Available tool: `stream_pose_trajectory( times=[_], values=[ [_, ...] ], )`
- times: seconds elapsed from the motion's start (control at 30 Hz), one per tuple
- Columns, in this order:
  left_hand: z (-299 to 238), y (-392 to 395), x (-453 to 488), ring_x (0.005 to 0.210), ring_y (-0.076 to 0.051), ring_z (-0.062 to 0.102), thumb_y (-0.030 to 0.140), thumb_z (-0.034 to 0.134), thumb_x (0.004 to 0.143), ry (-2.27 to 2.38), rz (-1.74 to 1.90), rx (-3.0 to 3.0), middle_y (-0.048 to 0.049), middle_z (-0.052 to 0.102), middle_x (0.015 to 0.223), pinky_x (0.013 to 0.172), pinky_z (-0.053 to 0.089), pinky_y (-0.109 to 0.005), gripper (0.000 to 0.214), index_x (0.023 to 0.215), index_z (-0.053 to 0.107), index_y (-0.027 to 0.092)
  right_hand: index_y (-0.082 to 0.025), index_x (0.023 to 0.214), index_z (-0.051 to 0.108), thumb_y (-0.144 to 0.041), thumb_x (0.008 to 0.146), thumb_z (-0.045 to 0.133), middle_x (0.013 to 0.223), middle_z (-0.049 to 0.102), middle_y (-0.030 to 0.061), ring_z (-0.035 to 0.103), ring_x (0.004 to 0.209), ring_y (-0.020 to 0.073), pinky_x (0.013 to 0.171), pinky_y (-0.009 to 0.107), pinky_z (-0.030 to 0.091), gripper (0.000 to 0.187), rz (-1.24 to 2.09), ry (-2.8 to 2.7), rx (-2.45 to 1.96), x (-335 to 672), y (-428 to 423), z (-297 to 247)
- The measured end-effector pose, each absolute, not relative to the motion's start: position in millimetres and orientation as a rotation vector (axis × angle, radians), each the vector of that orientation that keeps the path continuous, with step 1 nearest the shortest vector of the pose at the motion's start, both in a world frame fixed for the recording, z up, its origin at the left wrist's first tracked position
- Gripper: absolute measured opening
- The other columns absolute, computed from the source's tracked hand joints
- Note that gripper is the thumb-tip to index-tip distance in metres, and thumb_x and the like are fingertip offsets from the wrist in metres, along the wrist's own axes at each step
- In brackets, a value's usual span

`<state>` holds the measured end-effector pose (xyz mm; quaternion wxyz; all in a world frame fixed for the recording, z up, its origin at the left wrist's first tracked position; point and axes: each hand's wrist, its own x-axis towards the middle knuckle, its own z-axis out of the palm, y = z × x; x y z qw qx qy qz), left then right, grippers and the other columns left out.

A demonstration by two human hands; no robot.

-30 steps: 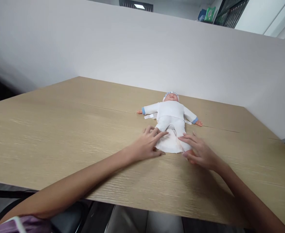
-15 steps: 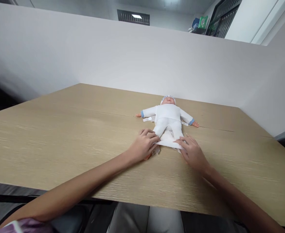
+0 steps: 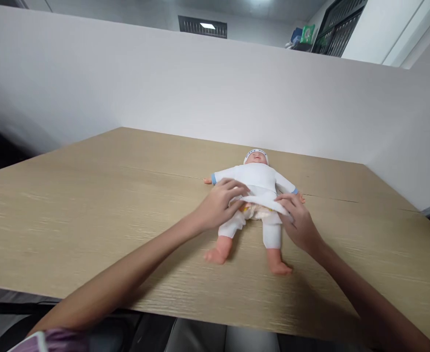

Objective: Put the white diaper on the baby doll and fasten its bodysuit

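Note:
A baby doll (image 3: 257,175) in a white suit with blue cuffs and a white printed cap lies on its back, head away from me, feet toward me. A white diaper (image 3: 264,201) runs between its spread legs, its front folded up over the lower belly and patterned orange and yellow outside. My left hand (image 3: 220,203) pinches the diaper's left front corner beside the doll's hip. At the opposite corner, my right hand (image 3: 298,219) has its fingers closed on the same edge. The diaper's side tabs are hidden.
The doll rests on a wide wooden table (image 3: 127,210) with a thin seam across it. A white partition (image 3: 200,88) rises along the back and right. Beyond it, a green packet (image 3: 308,33) and a blue item stand near a dark grille.
Both hands have drawn the diaper's front edge up from below the legs to the doll's belly. The doll's legs and bare feet have come into view.

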<state>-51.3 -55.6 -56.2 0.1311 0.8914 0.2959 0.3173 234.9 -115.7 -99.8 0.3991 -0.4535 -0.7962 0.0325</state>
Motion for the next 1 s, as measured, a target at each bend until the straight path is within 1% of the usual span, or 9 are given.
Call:
stream_pose_trajectory(
  times=[0.07,0.27,0.4,0.5,0.63,0.73,0.83,0.93,1.0],
  values=[
    [-45.5,-32.0,-43.2,0.127,-0.031,0.06,0.033,0.049,0.105,0.871,0.937,2.524,-0.0094,0.074,0.132,0.114,0.045,-0.048,0.028,0.113,0.073,0.022,-0.023,0.114,0.07,-0.025,0.105,0.048,0.122,0.068,0.0126,0.067,0.114,0.0294,0.102,0.043,0.055,0.024,0.096,-1.977,-1.187,237.2,-94.9,-89.9],
    [-53.8,45.0,-14.2,0.106,-0.031,0.065,0.061,0.059,0.096,0.999,0.826,2.015,-0.0072,0.073,0.101,0.104,0.049,-0.046,0.043,0.096,0.071,0.019,-0.022,0.106,0.073,-0.049,0.104,0.051,0.105,0.077,0.0088,0.068,0.1,0.0278,0.097,0.041,0.054,0.034,0.465,-1.793,-1.445,240.3,-15.2,-79.5],
    [-82.5,67.0,-3.8,0.106,-0.031,0.068,0.079,0.058,0.089,0.939,0.797,1.857,-0.0103,0.076,0.106,0.096,0.054,-0.042,0.065,0.104,0.07,0.016,-0.019,0.106,0.076,-0.056,0.103,0.05,0.115,0.081,0.0101,0.072,0.111,0.0285,0.104,0.044,0.056,0.045,0.736,-1.693,-1.47,236.9,13.7,-89.7],
    [-94.8,58.3,-9.7,0.108,-0.031,0.07,0.083,0.058,0.088,0.893,0.756,1.787,-0.0117,0.078,0.109,0.095,0.055,-0.04,0.071,0.105,0.071,0.015,-0.021,0.11,0.079,-0.061,0.102,0.053,0.117,0.082,0.0097,0.074,0.113,0.0288,0.102,0.043,0.058,0.049,0.825,-1.71,-1.419,239.3,3.4,-98.2],
    [-90.4,38.3,-25.8,0.102,-0.028,0.071,0.078,0.061,0.091,0.822,0.625,1.738,-0.0084,0.078,0.107,0.09,0.055,-0.036,0.064,0.106,0.073,0.017,-0.023,0.119,0.08,-0.068,0.1,0.058,0.119,0.082,0.008,0.074,0.112,0.0294,0.095,0.043,0.062,0.053,1.047,-1.723,-1.344,245.9,-28.7,-98.8],
    [-82.7,35.1,-31.6,0.092,-0.026,0.07,0.074,0.059,0.095,0.912,0.594,1.812,-0.0058,0.077,0.096,0.082,0.054,-0.034,0.057,0.096,0.072,0.018,-0.021,0.116,0.077,-0.073,0.097,0.06,0.116,0.082,0.0076,0.076,0.102,0.0278,0.084,0.038,0.062,0.058,1.089,-1.704,-1.394,248.5,-39.9,-95.0],
    [-80.3,40.5,-31.6,0.085,-0.024,0.069,0.064,0.058,0.098,1.103,0.699,1.933,-0.0046,0.074,0.089,0.078,0.054,-0.034,0.046,0.097,0.07,0.019,-0.02,0.112,0.072,-0.072,0.091,0.065,0.107,0.081,0.0074,0.075,0.088,0.0253,0.073,0.034,0.059,0.057,0.79,-1.655,-1.473,251.6,-39.5,-96.9],
    [-79.7,42.0,-31.0,0.096,-0.025,0.069,0.045,0.06,0.1,1.197,0.812,1.994,-0.0069,0.074,0.104,0.089,0.053,-0.038,0.032,0.119,0.066,0.02,-0.021,0.114,0.07,-0.064,0.094,0.062,0.092,0.08,0.007,0.071,0.073,0.0237,0.067,0.033,0.053,0.048,0.412,-1.664,-1.588,259.7,-45.2,-107.7],
    [-76.0,36.8,-28.9,0.107,-0.027,0.068,0.035,0.056,0.103,1.237,0.895,2.138,-0.0096,0.074,0.117,0.099,0.052,-0.043,0.029,0.126,0.064,0.02,-0.022,0.11,0.07,-0.059,0.099,0.058,0.086,0.078,0.0065,0.07,0.071,0.0235,0.066,0.033,0.05,0.041,0.225,-1.736,-1.65,268.0,-56.6,-119.1]
  ],
)
